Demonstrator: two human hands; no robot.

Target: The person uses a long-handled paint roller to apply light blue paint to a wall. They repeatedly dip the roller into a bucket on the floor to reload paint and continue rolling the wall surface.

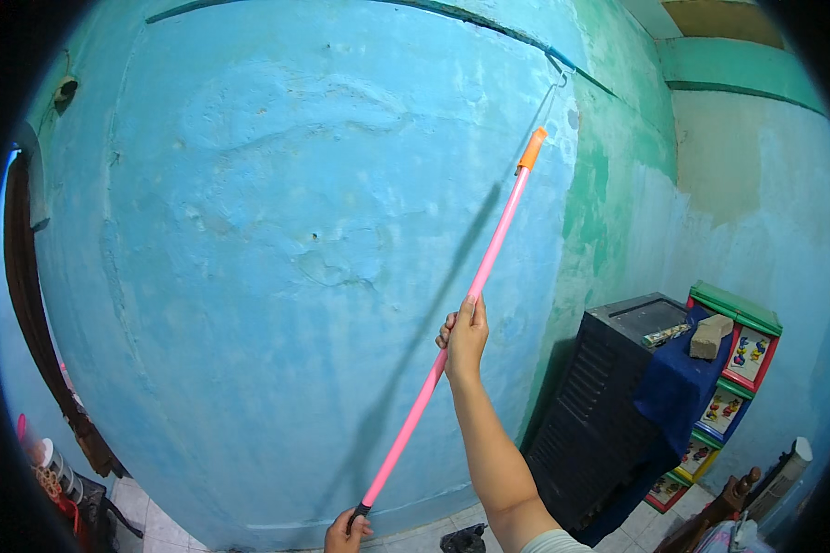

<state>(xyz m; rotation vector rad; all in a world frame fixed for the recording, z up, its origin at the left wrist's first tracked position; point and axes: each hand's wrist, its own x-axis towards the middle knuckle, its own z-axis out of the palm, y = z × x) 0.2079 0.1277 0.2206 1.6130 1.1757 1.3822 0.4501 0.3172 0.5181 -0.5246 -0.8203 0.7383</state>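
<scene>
A pink extension pole (418,404) with an orange end piece (532,148) slants up across the blue wall. My right hand (467,339) is closed around its middle, the arm reaching in from the lower right. My left hand (347,531) grips the black lower end near the bottom edge. From the orange piece a thin bent metal frame (562,79) runs up to what looks like a narrow paint roller (560,58), at the dark ledge high on the wall. Whether the roller touches the wall is unclear. Blue paint (360,207) borders a patchy green area (595,207).
To the right stands a dark cabinet (581,408) with a blue cloth (681,380) and a block (709,336) on top, beside a colourful drawer unit (736,311). A black plastic bag (465,539) lies on the floor. A brown curtain (31,297) hangs at left.
</scene>
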